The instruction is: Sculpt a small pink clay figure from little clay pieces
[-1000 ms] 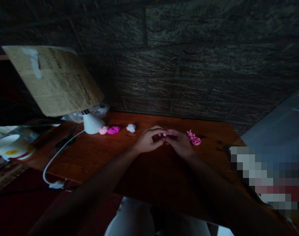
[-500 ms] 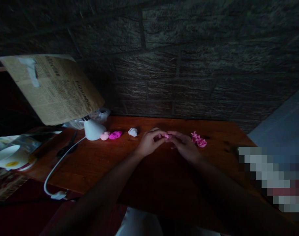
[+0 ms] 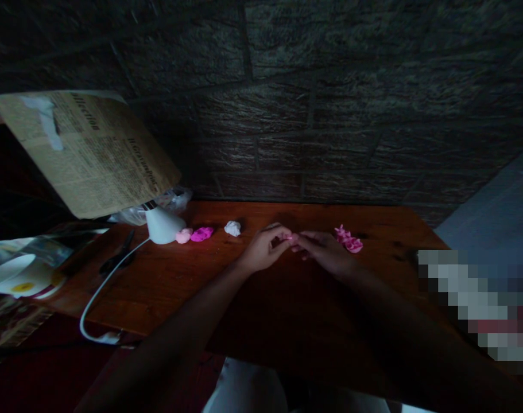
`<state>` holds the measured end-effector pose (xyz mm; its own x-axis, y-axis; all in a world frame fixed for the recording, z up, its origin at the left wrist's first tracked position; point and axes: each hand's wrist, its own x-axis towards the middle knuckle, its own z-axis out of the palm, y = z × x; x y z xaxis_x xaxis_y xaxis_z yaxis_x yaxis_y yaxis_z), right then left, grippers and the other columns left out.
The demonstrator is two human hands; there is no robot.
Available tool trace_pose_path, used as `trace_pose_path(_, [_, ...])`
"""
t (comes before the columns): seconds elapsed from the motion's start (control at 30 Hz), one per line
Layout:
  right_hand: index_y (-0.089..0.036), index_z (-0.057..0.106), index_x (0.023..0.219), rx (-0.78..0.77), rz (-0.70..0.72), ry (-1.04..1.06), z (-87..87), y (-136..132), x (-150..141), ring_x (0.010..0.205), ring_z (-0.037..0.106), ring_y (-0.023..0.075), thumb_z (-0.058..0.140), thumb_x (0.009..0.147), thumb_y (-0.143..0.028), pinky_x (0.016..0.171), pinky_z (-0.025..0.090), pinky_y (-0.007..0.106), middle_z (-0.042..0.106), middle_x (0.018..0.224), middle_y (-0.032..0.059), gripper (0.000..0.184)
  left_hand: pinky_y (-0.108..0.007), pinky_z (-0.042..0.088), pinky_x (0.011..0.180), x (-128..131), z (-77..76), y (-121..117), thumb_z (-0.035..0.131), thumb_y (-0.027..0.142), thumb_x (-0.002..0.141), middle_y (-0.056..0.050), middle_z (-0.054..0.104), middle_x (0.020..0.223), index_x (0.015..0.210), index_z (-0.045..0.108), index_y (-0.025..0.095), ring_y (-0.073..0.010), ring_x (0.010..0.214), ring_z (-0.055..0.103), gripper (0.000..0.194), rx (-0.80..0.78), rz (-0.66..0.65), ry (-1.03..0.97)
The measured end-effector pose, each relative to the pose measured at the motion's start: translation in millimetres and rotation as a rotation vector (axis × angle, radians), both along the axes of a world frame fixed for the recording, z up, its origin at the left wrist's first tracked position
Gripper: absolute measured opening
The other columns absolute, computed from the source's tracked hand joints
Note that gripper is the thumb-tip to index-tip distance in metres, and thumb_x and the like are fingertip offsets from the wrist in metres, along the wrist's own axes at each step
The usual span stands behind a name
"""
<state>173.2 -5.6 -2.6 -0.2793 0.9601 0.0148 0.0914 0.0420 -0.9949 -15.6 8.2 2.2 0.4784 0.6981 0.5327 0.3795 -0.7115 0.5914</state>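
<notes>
My left hand (image 3: pixel 264 248) pinches a small piece of pink modelling clay (image 3: pixel 289 237) between thumb and fingertips. From the other side, my right hand (image 3: pixel 325 251) presses its thumb and fingers on the same piece, hiding most of it. Just beyond the right hand lie shaped bits of pink clay (image 3: pixel 349 240), curled and ruffled. To the left on the wooden table (image 3: pixel 170 287) sit a white lump of clay (image 3: pixel 232 228), a bright magenta lump (image 3: pixel 201 234) and a pale pink lump (image 3: pixel 183 236).
A white lamp (image 3: pixel 164 225) with a newsprint shade (image 3: pixel 101 155) stands at the left, its cord (image 3: pixel 86 307) running over the table edge. Black scissors (image 3: pixel 117 261) and a white paper cup (image 3: pixel 22 275) are nearby. A dark brick wall (image 3: pixel 278 115) rises behind.
My right fingers have shifted over the pink clay, so less of it shows between the hands. The view has moved very slightly; the lumps on the table stay put.
</notes>
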Motion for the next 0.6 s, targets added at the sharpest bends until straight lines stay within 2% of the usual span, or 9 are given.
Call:
trace_pose_path(0.2, [-0.021,0.078,0.080,-0.093,-0.052,0.111,4.3,-2,-1,0.073,0.068,0.0160,0.077,0.078,-0.048,0.057,0.051,0.024,0.076,0.082,0.0066,0.027,-0.025,0.050,0.067,2,-0.3,-1,0.057,0.032,0.096,-0.005,0.064,0.083,0.087,0.065,0.017,-0.0137,0.076,0.060,0.018,-0.052,-0.030,-0.046])
trace_pose_path(0.33, [-0.019,0.077,0.078,-0.175,-0.103,0.218,6.7,-2,-2,0.070,0.065,0.0139,0.085,0.067,-0.050,0.054,0.046,0.022,0.074,0.080,0.0057,0.034,-0.027,0.052,0.075,3,-3.5,3,0.060,0.032,0.095,-0.006,0.071,0.089,0.089,0.068,0.017,-0.0148,0.083,0.066,0.019,-0.170,-0.059,-0.175])
trace_pose_path(0.43, [-0.020,0.078,0.080,-0.211,-0.122,0.259,9.2,-3,-4,0.070,0.062,0.0127,0.089,0.060,-0.048,0.055,0.044,0.021,0.072,0.078,0.0039,0.035,-0.026,0.052,0.072,4,-4.9,4,0.064,0.034,0.092,-0.005,0.074,0.087,0.088,0.069,0.016,-0.0141,0.080,0.067,0.019,-0.256,-0.070,-0.236])
trace_pose_path(0.6, [-0.022,0.079,0.083,-0.276,-0.180,0.328,13.0,-9,-7,0.073,0.061,0.0122,0.087,0.064,-0.037,0.059,0.044,0.023,0.074,0.088,0.0049,0.026,-0.024,0.050,0.067,4,-5.4,5,0.061,0.036,0.092,-0.004,0.073,0.082,0.086,0.068,0.017,-0.0114,0.071,0.064,0.021,-0.304,-0.061,-0.282])
